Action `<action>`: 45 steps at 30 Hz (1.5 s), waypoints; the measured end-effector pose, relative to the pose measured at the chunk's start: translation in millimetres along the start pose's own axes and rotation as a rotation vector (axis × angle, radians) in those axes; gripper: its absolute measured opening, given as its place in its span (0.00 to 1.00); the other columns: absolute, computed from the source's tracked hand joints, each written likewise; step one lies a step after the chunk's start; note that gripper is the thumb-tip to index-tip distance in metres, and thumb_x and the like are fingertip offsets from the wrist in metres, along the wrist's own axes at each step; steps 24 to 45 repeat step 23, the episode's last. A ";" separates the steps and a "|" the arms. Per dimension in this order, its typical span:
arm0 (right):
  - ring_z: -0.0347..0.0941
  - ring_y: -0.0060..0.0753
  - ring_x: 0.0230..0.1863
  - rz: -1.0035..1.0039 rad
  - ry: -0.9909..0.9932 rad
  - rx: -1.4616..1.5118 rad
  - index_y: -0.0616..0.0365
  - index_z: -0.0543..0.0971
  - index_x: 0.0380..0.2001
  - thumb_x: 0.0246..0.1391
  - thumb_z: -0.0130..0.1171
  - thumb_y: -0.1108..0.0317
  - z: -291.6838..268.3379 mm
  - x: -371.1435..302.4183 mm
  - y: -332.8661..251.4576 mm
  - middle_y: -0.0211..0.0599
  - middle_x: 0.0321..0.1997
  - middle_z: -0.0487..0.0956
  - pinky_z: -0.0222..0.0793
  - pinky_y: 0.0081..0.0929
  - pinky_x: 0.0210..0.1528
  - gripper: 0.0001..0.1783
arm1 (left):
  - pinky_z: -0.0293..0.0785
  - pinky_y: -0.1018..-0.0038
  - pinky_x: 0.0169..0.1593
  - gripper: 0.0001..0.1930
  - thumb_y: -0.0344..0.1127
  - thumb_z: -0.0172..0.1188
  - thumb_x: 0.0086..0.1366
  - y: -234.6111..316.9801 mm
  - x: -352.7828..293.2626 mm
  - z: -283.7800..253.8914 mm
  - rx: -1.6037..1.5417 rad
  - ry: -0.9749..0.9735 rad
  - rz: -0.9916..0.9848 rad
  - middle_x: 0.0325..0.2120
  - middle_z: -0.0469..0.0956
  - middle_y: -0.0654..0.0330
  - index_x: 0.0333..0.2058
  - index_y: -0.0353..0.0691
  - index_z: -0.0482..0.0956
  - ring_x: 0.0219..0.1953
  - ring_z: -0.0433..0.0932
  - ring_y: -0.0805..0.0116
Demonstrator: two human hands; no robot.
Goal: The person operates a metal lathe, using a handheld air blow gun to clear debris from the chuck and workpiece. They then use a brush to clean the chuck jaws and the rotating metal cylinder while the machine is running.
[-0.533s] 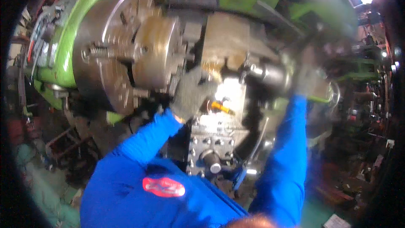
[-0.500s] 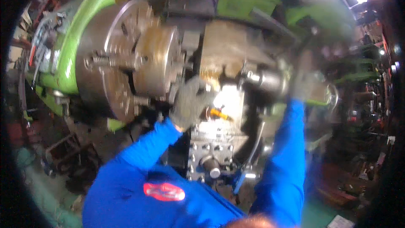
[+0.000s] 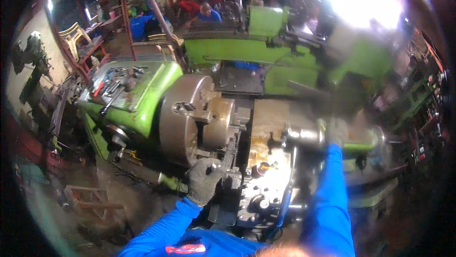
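Note:
My left hand point(image 3: 205, 181), in a grey work glove, is at the near side of a lathe, below the big round chuck point(image 3: 178, 119). Its fingers look curled, but whatever they hold, if anything, is hidden. Clamped in the chuck jaws is a thick metal disc point(image 3: 219, 124). My right arm reaches out to the tailstock point(image 3: 306, 135), where my gloved right hand point(image 3: 338, 131) is smeared and its fingers cannot be made out. Between the hands, a small orange-yellow thing point(image 3: 264, 166) lies on the brightly lit carriage point(image 3: 280, 171).
Several hand tools point(image 3: 116, 81) lie on the green headstock point(image 3: 154, 88) at the left. A blue-handled lever point(image 3: 286, 202) rises beside the round knob point(image 3: 260, 203) of the tool post. Farther back stand another green machine point(image 3: 228, 50) and a person point(image 3: 209, 14) in blue.
The view has tilted up, showing more of the workshop behind. My left hand has moved from over the carriage to the near side below the chuck. My right hand stays by the tailstock.

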State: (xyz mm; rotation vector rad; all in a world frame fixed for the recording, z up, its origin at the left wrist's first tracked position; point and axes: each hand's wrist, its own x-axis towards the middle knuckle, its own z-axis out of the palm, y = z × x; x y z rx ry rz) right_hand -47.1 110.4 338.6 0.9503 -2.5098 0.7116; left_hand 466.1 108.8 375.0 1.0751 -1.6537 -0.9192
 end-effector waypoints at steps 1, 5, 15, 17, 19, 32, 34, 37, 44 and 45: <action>0.77 0.56 0.50 -0.008 -0.023 -0.019 0.60 0.84 0.39 0.65 0.53 0.50 -0.2 -2.5 -0.2 0.51 0.46 0.83 0.71 0.47 0.54 0.23 | 0.77 0.70 0.46 0.10 0.26 0.70 0.60 -0.3 -12.3 -13.3 -0.045 0.011 -0.112 0.33 0.81 0.62 0.39 0.38 0.80 0.38 0.79 0.70; 0.77 0.56 0.48 -0.084 -0.085 0.298 0.61 0.84 0.39 0.62 0.58 0.53 28.7 3.9 39.3 0.54 0.44 0.82 0.72 0.50 0.51 0.20 | 0.79 0.66 0.44 0.12 0.34 0.73 0.62 7.2 -49.9 -71.7 0.105 0.075 0.040 0.35 0.84 0.55 0.40 0.39 0.81 0.38 0.84 0.63; 0.72 0.42 0.64 -0.152 0.068 0.825 0.62 0.78 0.57 0.65 0.57 0.62 -148.7 -90.8 27.0 0.48 0.63 0.76 0.73 0.42 0.62 0.21 | 0.79 0.69 0.40 0.09 0.34 0.71 0.65 1.5 -136.3 -221.5 0.083 0.251 -0.102 0.31 0.84 0.58 0.39 0.38 0.81 0.34 0.84 0.68; 0.73 0.46 0.63 -0.325 -0.240 1.022 0.66 0.76 0.59 0.66 0.56 0.63 -235.8 -145.7 -41.7 0.53 0.64 0.74 0.75 0.45 0.61 0.23 | 0.79 0.68 0.39 0.10 0.36 0.71 0.66 -2.5 -135.9 -243.0 -0.102 0.224 -0.181 0.31 0.84 0.58 0.39 0.38 0.81 0.33 0.84 0.68; 0.75 0.46 0.59 -0.353 -0.431 1.110 0.69 0.75 0.58 0.66 0.56 0.62 -256.2 -202.0 -69.4 0.55 0.61 0.75 0.76 0.44 0.59 0.24 | 0.79 0.67 0.39 0.10 0.37 0.70 0.66 -38.4 -139.6 -263.8 -0.068 0.207 -0.109 0.31 0.84 0.56 0.39 0.39 0.82 0.33 0.85 0.66; 0.79 0.45 0.51 -0.471 0.296 0.644 0.69 0.76 0.56 0.65 0.58 0.58 -136.1 -297.4 -71.1 0.50 0.53 0.80 0.77 0.39 0.55 0.26 | 0.79 0.65 0.38 0.09 0.38 0.70 0.65 -48.9 -144.2 -343.8 0.085 0.202 -0.004 0.32 0.85 0.52 0.38 0.40 0.83 0.34 0.85 0.59; 0.79 0.45 0.51 -0.471 0.296 0.644 0.69 0.76 0.56 0.65 0.58 0.58 -136.1 -297.4 -71.1 0.50 0.53 0.80 0.77 0.39 0.55 0.26 | 0.79 0.65 0.38 0.09 0.38 0.70 0.65 -48.9 -144.2 -343.8 0.085 0.202 -0.004 0.32 0.85 0.52 0.38 0.40 0.83 0.34 0.85 0.59; 0.79 0.45 0.51 -0.471 0.296 0.644 0.69 0.76 0.56 0.65 0.58 0.58 -136.1 -297.4 -71.1 0.50 0.53 0.80 0.77 0.39 0.55 0.26 | 0.79 0.65 0.38 0.09 0.38 0.70 0.65 -48.9 -144.2 -343.8 0.085 0.202 -0.004 0.32 0.85 0.52 0.38 0.40 0.83 0.34 0.85 0.59; 0.79 0.45 0.51 -0.471 0.296 0.644 0.69 0.76 0.56 0.65 0.58 0.58 -136.1 -297.4 -71.1 0.50 0.53 0.80 0.77 0.39 0.55 0.26 | 0.79 0.65 0.38 0.09 0.38 0.70 0.65 -48.9 -144.2 -343.8 0.085 0.202 -0.004 0.32 0.85 0.52 0.38 0.40 0.83 0.34 0.85 0.59; 0.79 0.45 0.51 -0.471 0.296 0.644 0.69 0.76 0.56 0.65 0.58 0.58 -136.1 -297.4 -71.1 0.50 0.53 0.80 0.77 0.39 0.55 0.26 | 0.79 0.65 0.38 0.09 0.38 0.70 0.65 -48.9 -144.2 -343.8 0.085 0.202 -0.004 0.32 0.85 0.52 0.38 0.40 0.83 0.34 0.85 0.59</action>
